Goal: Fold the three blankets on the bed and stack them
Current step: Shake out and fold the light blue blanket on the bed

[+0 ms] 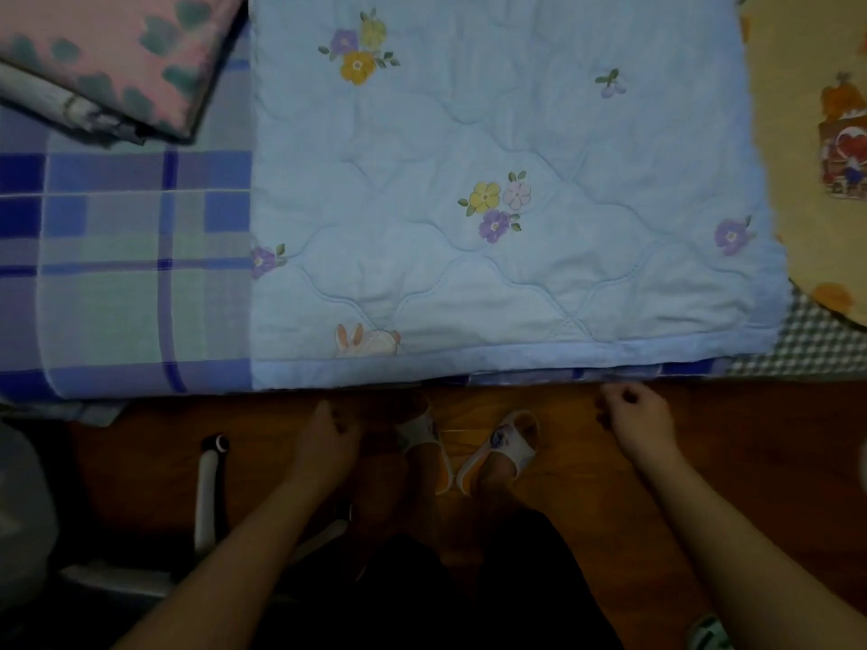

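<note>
Both hands hang just below the bed's near edge, over the wooden floor [750,462]. The left hand [328,438] has its fingers loosely curled and holds nothing; the right hand [633,417] is likewise loosely curled, its fingertips close under the hem, gripping nothing. Directly ahead of the hands the light blue quilted blanket [492,180] lies flat on the plaid bed sheet [122,255]. Far beyond the left hand sits a folded pink blanket [117,53]; beyond the right hand lies a yellow blanket [816,157]. Between the hands, two slippered feet [469,450] stand on the floor
</note>
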A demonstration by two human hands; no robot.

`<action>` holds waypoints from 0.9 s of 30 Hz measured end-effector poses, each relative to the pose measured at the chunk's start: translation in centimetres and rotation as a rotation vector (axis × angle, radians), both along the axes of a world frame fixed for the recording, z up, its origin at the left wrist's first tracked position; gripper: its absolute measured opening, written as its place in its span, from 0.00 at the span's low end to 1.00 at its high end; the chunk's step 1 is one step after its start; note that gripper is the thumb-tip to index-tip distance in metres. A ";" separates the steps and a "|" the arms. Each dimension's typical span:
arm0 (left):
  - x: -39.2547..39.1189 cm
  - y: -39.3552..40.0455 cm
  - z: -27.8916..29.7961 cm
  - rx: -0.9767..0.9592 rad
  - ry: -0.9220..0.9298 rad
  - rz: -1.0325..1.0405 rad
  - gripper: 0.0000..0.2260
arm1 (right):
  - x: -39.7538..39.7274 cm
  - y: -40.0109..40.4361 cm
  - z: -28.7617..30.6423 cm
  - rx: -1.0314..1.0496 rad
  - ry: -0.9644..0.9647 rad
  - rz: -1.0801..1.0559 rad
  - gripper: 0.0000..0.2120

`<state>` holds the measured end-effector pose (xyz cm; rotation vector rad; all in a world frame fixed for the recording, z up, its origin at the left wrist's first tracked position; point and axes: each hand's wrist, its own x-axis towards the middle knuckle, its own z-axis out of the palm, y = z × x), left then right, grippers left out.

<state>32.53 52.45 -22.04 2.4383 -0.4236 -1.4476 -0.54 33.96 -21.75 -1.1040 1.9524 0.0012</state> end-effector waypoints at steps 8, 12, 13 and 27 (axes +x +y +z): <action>0.4 -5.7 -0.6 -0.348 0.572 1.336 0.24 | 1.6 -6.8 2.0 0.022 -0.832 -1.067 0.22; 0.4 -6.9 2.7 -0.672 0.684 1.357 0.19 | 0.1 -8.1 3.4 -0.105 -1.050 -1.067 0.25; 0.8 -6.8 3.9 -0.760 0.706 1.367 0.19 | -0.6 -8.0 3.7 -0.162 -1.104 -1.055 0.23; 2.5 -7.1 0.0 -0.537 0.491 1.465 0.19 | -4.4 -10.4 2.5 -0.113 -0.926 -1.115 0.25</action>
